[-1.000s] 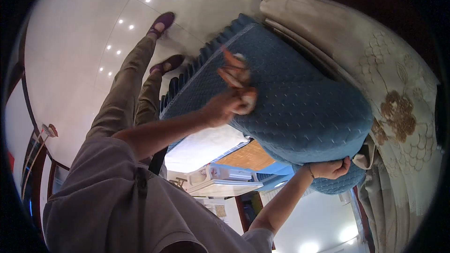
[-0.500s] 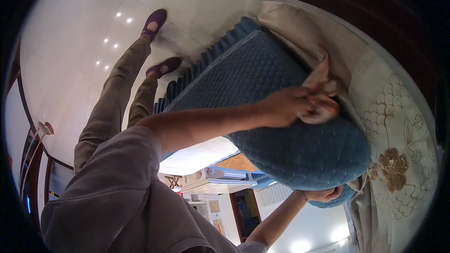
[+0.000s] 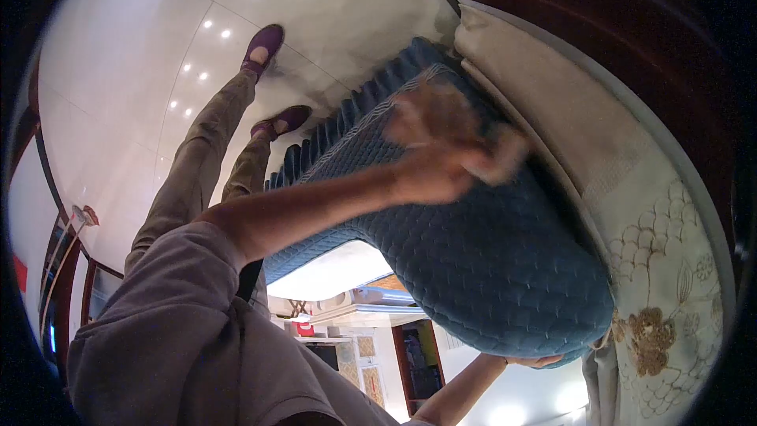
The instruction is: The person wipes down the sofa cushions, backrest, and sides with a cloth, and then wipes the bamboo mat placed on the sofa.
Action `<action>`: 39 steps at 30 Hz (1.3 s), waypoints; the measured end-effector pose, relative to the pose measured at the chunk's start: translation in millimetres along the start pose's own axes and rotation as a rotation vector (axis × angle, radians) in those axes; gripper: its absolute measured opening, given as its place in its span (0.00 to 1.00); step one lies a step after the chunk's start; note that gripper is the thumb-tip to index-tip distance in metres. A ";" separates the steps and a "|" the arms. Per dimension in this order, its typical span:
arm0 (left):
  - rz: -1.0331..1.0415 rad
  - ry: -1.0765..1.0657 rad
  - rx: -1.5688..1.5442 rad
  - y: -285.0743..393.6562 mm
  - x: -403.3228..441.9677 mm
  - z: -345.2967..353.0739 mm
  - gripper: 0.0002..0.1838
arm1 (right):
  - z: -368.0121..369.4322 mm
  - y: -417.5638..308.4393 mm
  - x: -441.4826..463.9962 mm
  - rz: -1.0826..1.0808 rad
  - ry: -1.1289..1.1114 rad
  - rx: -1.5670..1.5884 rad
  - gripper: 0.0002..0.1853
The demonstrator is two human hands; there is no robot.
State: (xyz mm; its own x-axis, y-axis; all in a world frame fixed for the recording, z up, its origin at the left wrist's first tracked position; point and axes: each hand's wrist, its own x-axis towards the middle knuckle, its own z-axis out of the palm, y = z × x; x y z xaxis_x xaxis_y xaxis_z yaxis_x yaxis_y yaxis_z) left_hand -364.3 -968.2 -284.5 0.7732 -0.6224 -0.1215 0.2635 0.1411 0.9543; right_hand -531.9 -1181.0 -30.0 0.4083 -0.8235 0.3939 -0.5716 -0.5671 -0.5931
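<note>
My left hand (image 3: 434, 173), blurred by motion, is closed on a peach-and-white cloth (image 3: 438, 113). One part of the cloth flaps above the fingers, and another sticks out beyond them. Below it lies a blue quilted sofa cover (image 3: 489, 260) with stitched diamonds and a ruffled edge (image 3: 355, 99). At the cover's rounded lower end, my right hand (image 3: 535, 361) grips its edge; the quilt hides part of that hand.
Alongside the cover runs a beige embroidered cushion (image 3: 654, 268) with brown flowers, below a dark wooden frame (image 3: 583, 8). My shoes (image 3: 264, 43) stand on the shiny tiled floor (image 3: 142, 55). A white table (image 3: 367, 314) and cabinets appear in the room beyond.
My left hand has swept the cloth leftward across the cover, away from the embroidered cushion. My right hand has shifted slightly lower in view, still at the cover's edge.
</note>
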 end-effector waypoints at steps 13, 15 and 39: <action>0.255 0.254 0.301 -175.5 74.2 5.3 0.20 | 7.9 20.5 -2.1 -0.078 0.000 -0.173 0.21; 0.065 0.225 0.292 -236.7 62.2 -12.9 0.24 | 11.9 22.6 -6.8 -0.082 0.020 -0.167 0.21; -0.414 0.349 -0.020 -258.7 -96.2 -24.5 0.36 | 19.0 35.1 0.3 -0.092 0.000 -0.228 0.20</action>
State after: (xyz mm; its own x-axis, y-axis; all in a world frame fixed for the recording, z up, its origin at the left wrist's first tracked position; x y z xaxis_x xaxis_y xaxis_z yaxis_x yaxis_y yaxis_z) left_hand -492.7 -926.0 -526.4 0.7469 -0.3372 -0.5731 0.5952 -0.0453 0.8023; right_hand -538.3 -1200.8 -64.1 0.4663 -0.7679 0.4392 -0.6778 -0.6292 -0.3805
